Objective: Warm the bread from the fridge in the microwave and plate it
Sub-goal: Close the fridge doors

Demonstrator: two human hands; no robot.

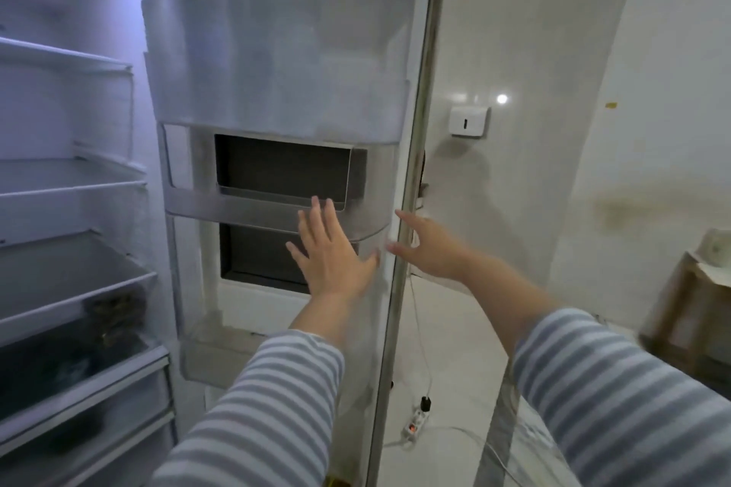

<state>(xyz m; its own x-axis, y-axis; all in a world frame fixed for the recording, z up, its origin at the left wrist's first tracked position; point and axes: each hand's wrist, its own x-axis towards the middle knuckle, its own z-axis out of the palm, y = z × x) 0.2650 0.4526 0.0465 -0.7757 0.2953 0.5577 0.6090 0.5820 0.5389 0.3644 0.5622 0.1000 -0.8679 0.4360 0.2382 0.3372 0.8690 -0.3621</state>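
Observation:
The fridge stands open, its door [399, 178] swung out in front of me. My left hand [330, 249] lies flat with spread fingers against the inner side of the door, just below a door shelf [237, 210]. My right hand [427, 245] reaches past the door's outer edge, fingers straight, at the edge of the door. Neither hand holds anything. The fridge interior [67, 178] with its glass shelves is at the left. A dark, blurred item [114, 308] lies on a lower shelf; I cannot tell whether it is the bread.
Several blue-capped bottles [221, 36] stand in the upper door rack. A power strip [415, 421] and cables lie on the floor right of the door. A wooden table [688, 312] stands at the far right. A wall box [468, 122] hangs on the tiled wall.

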